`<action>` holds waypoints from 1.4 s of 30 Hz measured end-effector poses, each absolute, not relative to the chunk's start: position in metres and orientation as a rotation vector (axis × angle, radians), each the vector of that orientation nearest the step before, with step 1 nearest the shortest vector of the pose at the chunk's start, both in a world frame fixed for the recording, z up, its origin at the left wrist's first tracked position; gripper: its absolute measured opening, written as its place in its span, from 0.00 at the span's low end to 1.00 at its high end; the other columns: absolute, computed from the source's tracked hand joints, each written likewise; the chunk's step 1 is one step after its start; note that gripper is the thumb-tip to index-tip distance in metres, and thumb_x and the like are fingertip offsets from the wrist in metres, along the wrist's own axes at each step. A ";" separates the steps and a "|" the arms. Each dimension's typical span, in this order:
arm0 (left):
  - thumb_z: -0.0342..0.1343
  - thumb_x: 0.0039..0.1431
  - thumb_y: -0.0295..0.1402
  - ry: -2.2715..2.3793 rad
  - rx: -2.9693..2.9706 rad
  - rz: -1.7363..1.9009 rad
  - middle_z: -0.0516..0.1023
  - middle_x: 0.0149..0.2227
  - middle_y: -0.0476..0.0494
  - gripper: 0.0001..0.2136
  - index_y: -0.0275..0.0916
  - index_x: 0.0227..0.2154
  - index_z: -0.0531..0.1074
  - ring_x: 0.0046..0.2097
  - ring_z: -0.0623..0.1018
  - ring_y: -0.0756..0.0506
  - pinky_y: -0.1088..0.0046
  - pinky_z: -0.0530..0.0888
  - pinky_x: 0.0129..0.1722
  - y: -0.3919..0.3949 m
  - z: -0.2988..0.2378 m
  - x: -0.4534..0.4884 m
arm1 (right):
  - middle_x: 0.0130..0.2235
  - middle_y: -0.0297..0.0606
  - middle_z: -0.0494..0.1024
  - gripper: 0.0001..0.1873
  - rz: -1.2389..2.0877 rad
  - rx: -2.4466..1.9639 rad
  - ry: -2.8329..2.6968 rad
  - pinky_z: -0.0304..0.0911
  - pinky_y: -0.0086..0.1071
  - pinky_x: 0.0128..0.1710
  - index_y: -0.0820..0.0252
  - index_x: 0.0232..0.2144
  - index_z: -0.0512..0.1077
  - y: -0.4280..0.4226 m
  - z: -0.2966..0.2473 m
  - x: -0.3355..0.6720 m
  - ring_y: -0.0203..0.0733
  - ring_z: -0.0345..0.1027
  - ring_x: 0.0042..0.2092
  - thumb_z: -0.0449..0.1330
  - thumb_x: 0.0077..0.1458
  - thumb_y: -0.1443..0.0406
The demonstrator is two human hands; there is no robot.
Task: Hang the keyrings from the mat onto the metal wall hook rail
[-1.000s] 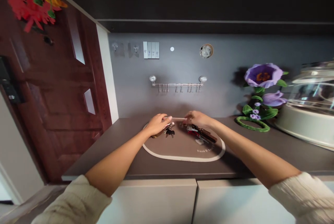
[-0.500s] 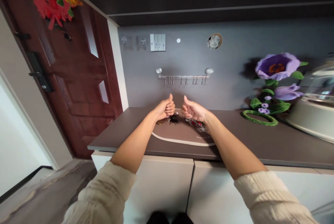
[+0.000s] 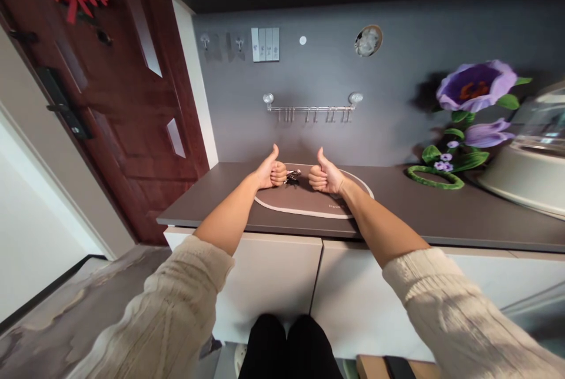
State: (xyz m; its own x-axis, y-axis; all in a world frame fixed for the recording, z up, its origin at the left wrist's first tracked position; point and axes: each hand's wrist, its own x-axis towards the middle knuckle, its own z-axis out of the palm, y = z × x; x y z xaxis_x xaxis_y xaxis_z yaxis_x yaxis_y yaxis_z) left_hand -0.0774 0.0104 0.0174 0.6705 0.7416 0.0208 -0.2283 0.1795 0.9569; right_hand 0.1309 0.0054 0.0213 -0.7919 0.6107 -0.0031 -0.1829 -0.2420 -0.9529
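We see what looks like a bunch of keys (image 3: 292, 178) lying on the brown oval mat (image 3: 300, 202), left of its middle and nearer its back edge than its front. Just beside it is the left hand (image 3: 271, 174), fingers curled fully into a fist, thumb pointing up; we cannot make out whether the knuckles touch the keys. The right hand (image 3: 325, 175) makes the same shape above the mat's right half, hiding part of what lies behind it. We see nothing held in either hand, though the insides of the fists are hidden. We judge the step in hand to be a double thumbs-up, a gesture rather than a grip; to handle the keys, the left fingers would first need to uncurl and reach slightly inward. The mat rests on the cabinet top (image 3: 207, 196), near its back edge. Above that edge, a clear hook rail (image 3: 311, 109) is fixed to the grey wall (image 3: 397, 49), and towards the cabinet top's right end stands a purple fabric flower (image 3: 477, 87).
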 end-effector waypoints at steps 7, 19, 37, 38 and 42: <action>0.34 0.41 0.65 0.560 1.231 0.809 0.44 0.09 0.55 0.30 0.39 0.08 0.45 0.12 0.47 0.57 0.78 0.44 0.13 0.010 0.019 -0.077 | 0.09 0.27 0.42 0.35 1.957 -0.630 -1.546 0.37 0.22 0.10 0.59 0.08 0.41 0.004 0.024 0.129 0.25 0.37 0.12 0.35 0.44 0.36; 0.55 0.47 0.43 1.032 1.872 1.344 0.61 0.17 0.54 0.14 0.36 0.22 0.66 0.20 0.59 0.55 0.78 0.58 0.23 0.010 0.019 -0.072 | 0.12 0.23 0.46 0.21 1.628 -0.661 -1.479 0.34 0.22 0.13 0.59 0.22 0.60 0.006 0.024 0.122 0.27 0.36 0.14 0.48 0.51 0.48; 0.51 0.51 0.30 1.205 2.747 0.849 0.69 0.33 0.46 0.06 0.41 0.27 0.73 0.39 0.67 0.46 0.72 0.63 0.41 0.016 0.006 -0.067 | 0.18 0.29 0.63 0.08 1.218 -0.951 -1.427 0.37 0.21 0.11 0.60 0.27 0.62 0.016 0.011 0.109 0.26 0.50 0.15 0.57 0.41 0.70; 0.51 0.51 0.30 1.211 2.737 0.859 0.69 0.33 0.46 0.06 0.41 0.27 0.73 0.39 0.67 0.46 0.72 0.63 0.41 0.016 0.006 -0.067 | 0.18 0.28 0.63 0.08 1.199 -0.961 -1.438 0.37 0.21 0.11 0.60 0.27 0.62 0.017 0.011 0.108 0.25 0.50 0.15 0.57 0.41 0.71; 0.51 0.50 0.30 1.207 2.672 0.909 0.69 0.31 0.46 0.06 0.41 0.25 0.72 0.38 0.67 0.47 0.72 0.62 0.41 0.016 0.007 -0.066 | 0.16 0.27 0.61 0.07 1.114 -1.007 -1.516 0.39 0.22 0.10 0.60 0.26 0.61 0.020 0.007 0.107 0.25 0.49 0.13 0.57 0.41 0.70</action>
State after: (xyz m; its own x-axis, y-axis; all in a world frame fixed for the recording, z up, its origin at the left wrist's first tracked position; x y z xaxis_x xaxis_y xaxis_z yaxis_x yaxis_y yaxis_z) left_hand -0.0657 0.0163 0.0069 0.5159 0.7051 0.4866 0.6625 -0.6884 0.2952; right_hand 0.1071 0.0204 0.0070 -0.1921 0.9556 0.2233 0.0725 0.2407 -0.9679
